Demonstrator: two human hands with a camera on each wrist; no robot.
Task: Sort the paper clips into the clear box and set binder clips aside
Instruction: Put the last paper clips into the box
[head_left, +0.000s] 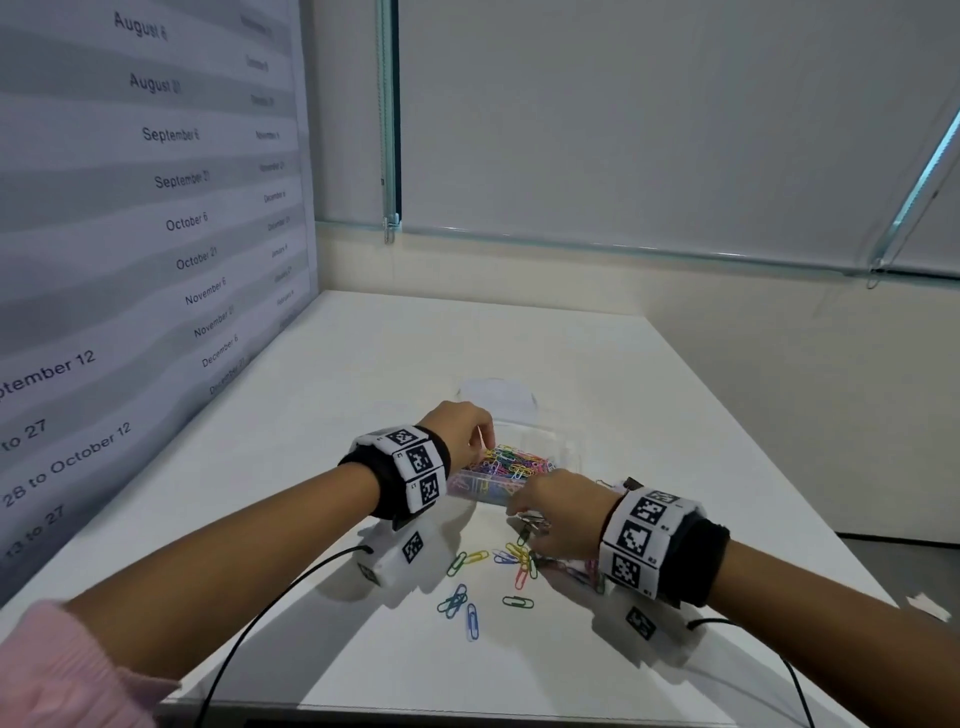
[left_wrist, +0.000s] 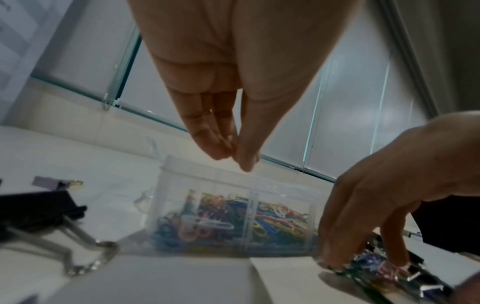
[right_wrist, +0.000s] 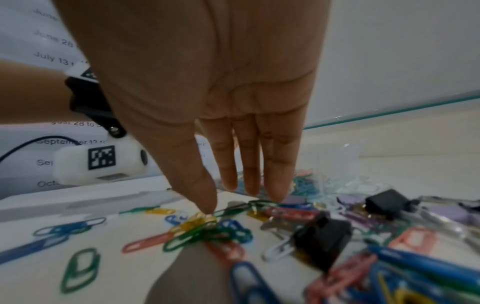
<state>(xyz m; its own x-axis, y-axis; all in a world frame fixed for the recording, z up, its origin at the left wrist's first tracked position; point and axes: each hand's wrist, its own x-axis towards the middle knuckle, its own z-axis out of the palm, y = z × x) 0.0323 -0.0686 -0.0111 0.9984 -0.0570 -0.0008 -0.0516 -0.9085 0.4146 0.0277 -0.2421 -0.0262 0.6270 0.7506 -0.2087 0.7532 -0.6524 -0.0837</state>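
Note:
The clear box (head_left: 563, 457) stands mid-table, holding several coloured paper clips (head_left: 511, 460), its lid (head_left: 496, 395) open behind. My left hand (head_left: 480, 436) hovers over the box (left_wrist: 233, 205) with thumb and fingers (left_wrist: 221, 152) pinched together, and a thin pale paper clip seems to hang from them. My right hand (head_left: 524, 525) lies just in front of the box, its straight fingers (right_wrist: 275, 193) and thumb touching the loose clip pile (right_wrist: 207, 228). Black binder clips (right_wrist: 322, 238) lie in that pile. More binder clips (left_wrist: 39, 207) lie left of the box.
Loose paper clips (head_left: 467, 587) are scattered on the white table (head_left: 571, 353) towards me. A wall poster of dates (head_left: 130, 234) closes off the left side. Wrist-camera cables (head_left: 270, 587) trail over the front edge. The table's right edge (head_left: 769, 441) drops off.

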